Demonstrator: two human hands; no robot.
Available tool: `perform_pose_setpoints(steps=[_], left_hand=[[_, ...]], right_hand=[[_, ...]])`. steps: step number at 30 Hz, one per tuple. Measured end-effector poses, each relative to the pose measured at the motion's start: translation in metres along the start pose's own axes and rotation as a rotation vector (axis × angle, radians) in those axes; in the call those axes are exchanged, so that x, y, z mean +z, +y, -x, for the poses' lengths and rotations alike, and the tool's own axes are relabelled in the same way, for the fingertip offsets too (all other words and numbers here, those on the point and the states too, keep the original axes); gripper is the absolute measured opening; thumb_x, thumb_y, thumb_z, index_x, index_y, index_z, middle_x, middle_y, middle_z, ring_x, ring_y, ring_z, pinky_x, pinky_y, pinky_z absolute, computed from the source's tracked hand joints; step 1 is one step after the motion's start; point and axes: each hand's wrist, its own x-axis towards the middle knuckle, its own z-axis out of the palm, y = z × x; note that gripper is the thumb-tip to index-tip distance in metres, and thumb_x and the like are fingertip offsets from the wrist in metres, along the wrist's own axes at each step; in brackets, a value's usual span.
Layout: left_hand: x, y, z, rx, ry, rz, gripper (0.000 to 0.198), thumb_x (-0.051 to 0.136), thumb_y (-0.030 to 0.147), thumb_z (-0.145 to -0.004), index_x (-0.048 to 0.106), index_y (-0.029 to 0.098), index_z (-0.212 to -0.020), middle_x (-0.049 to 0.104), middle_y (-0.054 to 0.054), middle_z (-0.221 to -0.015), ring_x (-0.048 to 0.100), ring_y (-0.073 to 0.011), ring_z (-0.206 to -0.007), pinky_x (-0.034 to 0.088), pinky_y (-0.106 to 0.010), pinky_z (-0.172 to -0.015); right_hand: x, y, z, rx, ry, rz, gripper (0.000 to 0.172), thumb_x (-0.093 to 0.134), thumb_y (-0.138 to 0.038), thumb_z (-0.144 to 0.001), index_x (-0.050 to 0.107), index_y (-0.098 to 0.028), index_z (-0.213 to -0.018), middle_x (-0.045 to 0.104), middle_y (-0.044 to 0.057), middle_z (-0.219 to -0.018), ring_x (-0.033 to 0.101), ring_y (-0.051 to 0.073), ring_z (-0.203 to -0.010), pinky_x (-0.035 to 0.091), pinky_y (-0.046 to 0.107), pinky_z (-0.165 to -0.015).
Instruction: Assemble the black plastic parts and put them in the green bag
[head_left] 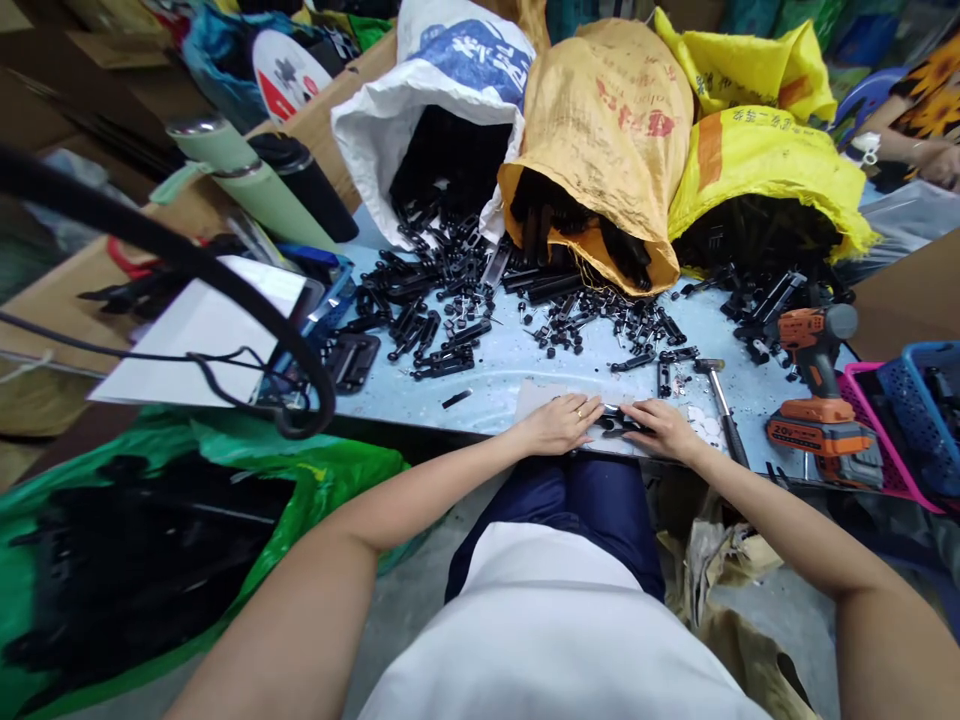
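Observation:
My left hand (561, 424) rests at the table's front edge, a ring on one finger, its fingers pressed together at the left end of a small black part (616, 422). From the other side my right hand (664, 430) is closed on the same part. Fingers cover much of it, so its exact kind does not show. Beneath my hands lies a pale sheet (534, 398). Just right of my right hand, a hammer (721, 400) with a dark grip lies on the table. Beyond it stands an orange and black cordless drill (817, 390).
Loose black parts and pins (562, 320) spread from a white sack (367, 130), an orange sack (607, 110) and a yellow sack (772, 150). A green bag (330, 470) of black parts is at left. Baskets (919, 390) stand right. A black cable (187, 255) crosses the left side.

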Motion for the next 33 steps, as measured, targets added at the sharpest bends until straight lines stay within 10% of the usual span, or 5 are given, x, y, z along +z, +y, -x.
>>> perform_pose_setpoints(steps=[9,20,27,33], left_hand=[[-0.031,-0.003,-0.042,-0.37,-0.277,0.089,0.049,0.029,0.043,-0.093,0.066,0.01,-0.088,0.068,-0.012,-0.083,0.062,-0.0203,-0.082,0.043,-0.027,-0.066],[-0.043,0.006,-0.046,-0.625,-0.31,0.071,0.056,0.028,0.042,-0.093,0.07,0.007,-0.083,0.069,-0.016,-0.079,0.066,-0.0222,-0.076,0.046,-0.026,-0.061],[-0.055,0.015,-0.044,-0.67,-0.3,0.098,0.056,0.027,0.042,-0.093,0.07,0.007,-0.086,0.069,-0.017,-0.08,0.067,-0.0235,-0.078,0.049,-0.027,-0.064],[-0.05,0.015,-0.038,-0.682,-0.28,0.094,0.052,0.031,0.041,-0.093,0.07,0.009,-0.082,0.07,-0.015,-0.08,0.066,-0.0229,-0.078,0.047,-0.026,-0.064]], right_hand=[[-0.017,0.005,0.004,0.224,-0.172,0.25,0.068,0.018,-0.062,-0.087,0.059,-0.015,-0.061,0.056,0.007,-0.055,0.052,0.014,-0.053,0.028,0.025,-0.05],[-0.048,-0.042,-0.032,0.466,-0.468,0.265,0.059,0.03,-0.065,-0.083,0.059,-0.014,-0.091,0.063,0.011,-0.077,0.058,0.021,-0.068,0.029,0.027,-0.054],[-0.046,-0.047,-0.057,0.144,-0.364,0.275,0.04,0.054,-0.045,-0.079,0.054,-0.009,-0.097,0.059,0.014,-0.091,0.052,0.025,-0.088,0.032,0.035,-0.081],[-0.044,-0.034,-0.051,0.097,-0.361,0.155,0.051,0.047,-0.059,-0.079,0.055,-0.011,-0.095,0.06,0.011,-0.085,0.055,0.021,-0.08,0.034,0.03,-0.071]])
